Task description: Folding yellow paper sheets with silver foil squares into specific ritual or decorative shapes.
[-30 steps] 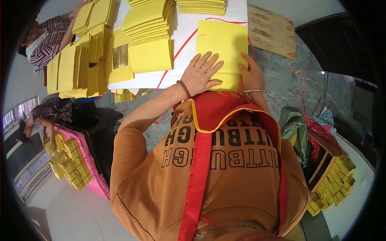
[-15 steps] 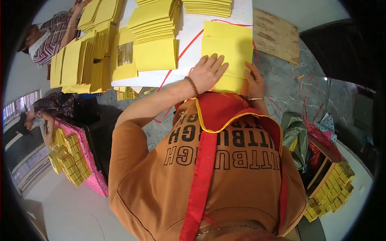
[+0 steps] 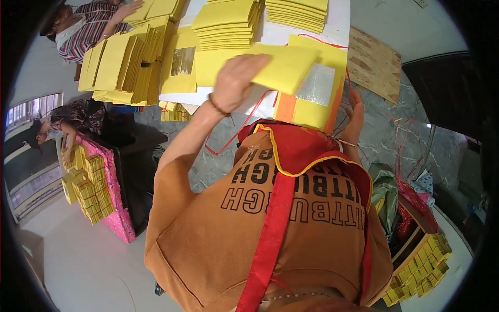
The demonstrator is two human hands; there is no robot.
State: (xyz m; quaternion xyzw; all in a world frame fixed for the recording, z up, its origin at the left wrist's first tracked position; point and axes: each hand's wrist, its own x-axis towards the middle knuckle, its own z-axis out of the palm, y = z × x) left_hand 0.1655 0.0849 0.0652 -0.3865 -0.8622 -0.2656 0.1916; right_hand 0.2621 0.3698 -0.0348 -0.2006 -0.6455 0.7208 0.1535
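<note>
My left hand [image 3: 240, 78], smeared by motion, grips the left end of a folded sheet of yellow joss paper [image 3: 288, 65]. That folded sheet is lifted at a slant over the table. Beneath it lies another yellow joss paper sheet [image 3: 311, 112] with a silver foil square and orange strips, close to the table's near edge. My right hand [image 3: 355, 115] is beside that sheet's right side, apart from it, fingers raised and spread with nothing in them. A red string [image 3: 260, 106] runs over the white table near my left wrist.
Stacks of folded yellow paper [image 3: 223, 26] cover the table's far and left parts. A person in a striped top [image 3: 93, 36] works at far left; another leans over a pink-covered table [image 3: 117, 208]. A wooden board [image 3: 374, 65] lies right. Tied yellow bundles [image 3: 421, 270] sit lower right.
My left hand has gone from pressing on the yellow paper to lifting a folded sheet leftward, uncovering the silver square below. My right hand has come off the paper to the right.
</note>
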